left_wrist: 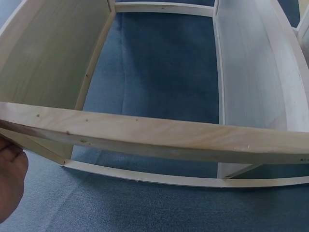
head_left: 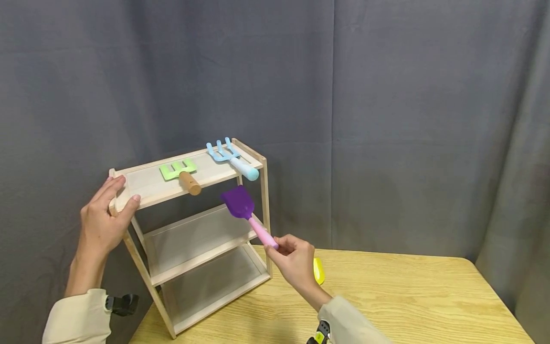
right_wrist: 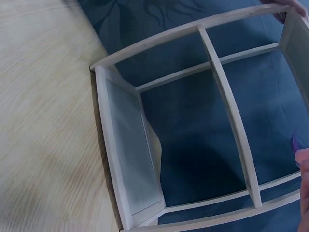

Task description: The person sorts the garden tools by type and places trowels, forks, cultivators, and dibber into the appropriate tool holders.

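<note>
A toy shovel with a purple blade (head_left: pixel 238 202) and a pink handle hangs in front of the shelf's upper opening. My right hand (head_left: pixel 294 262) pinches the handle's end between thumb and fingers. In the right wrist view only a sliver of the purple blade (right_wrist: pixel 294 143) shows. At the top left corner of the wooden shelf (head_left: pixel 202 258), my left hand (head_left: pixel 100 217) grips the end, thumb in front. On the top board lie a green toy rake (head_left: pixel 178 169) with a brown handle and a light blue toy fork (head_left: pixel 224 152), both handles sticking out over the front edge.
The three-tier shelf stands on a wood-grain table (head_left: pixel 395 296), at its left side. A yellow object (head_left: pixel 318 271), partly hidden behind my right hand, lies on the table. Grey curtain (head_left: pixel 386 124) hangs close behind the shelf and table.
</note>
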Available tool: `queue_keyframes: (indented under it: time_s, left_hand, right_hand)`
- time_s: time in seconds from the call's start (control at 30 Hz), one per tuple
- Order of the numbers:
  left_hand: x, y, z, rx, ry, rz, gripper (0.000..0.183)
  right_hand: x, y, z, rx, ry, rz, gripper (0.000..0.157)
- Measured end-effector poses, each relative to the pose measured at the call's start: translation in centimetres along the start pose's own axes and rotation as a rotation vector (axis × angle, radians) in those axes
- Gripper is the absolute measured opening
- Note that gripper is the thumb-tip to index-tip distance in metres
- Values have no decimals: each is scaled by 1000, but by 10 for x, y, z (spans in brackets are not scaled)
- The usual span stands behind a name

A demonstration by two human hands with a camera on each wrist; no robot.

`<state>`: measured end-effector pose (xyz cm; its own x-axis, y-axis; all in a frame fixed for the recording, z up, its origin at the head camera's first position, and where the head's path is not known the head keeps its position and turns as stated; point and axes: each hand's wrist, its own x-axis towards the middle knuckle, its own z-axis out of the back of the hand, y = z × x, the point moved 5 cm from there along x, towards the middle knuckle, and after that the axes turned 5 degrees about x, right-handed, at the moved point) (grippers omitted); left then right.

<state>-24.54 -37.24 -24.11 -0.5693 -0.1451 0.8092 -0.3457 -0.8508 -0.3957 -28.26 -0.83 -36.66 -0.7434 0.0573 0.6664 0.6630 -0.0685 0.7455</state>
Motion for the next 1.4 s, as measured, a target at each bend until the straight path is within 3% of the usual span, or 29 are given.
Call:
queue_keyframes:
  time_s: [0.1, 0.27, 0.9, 1.4]
  left_hand:
    - [0, 0, -1, -1, 0, -3, 50]
    - [-1, 0, -2, -4, -8, -4, 50]
    - [0, 0, -1, -6, -35, -21, 51]
    - [-1, 0, -1, 0, -36, -13, 50]
  right_hand:
    - [1, -17, -1, -4, -14, 7, 12]
    - [4, -25, -4, 1, -8, 24, 11]
    - [7, -33, -27, -65, 22, -51, 9]
    - [10, -41, -34, -129, 31, -32, 6]
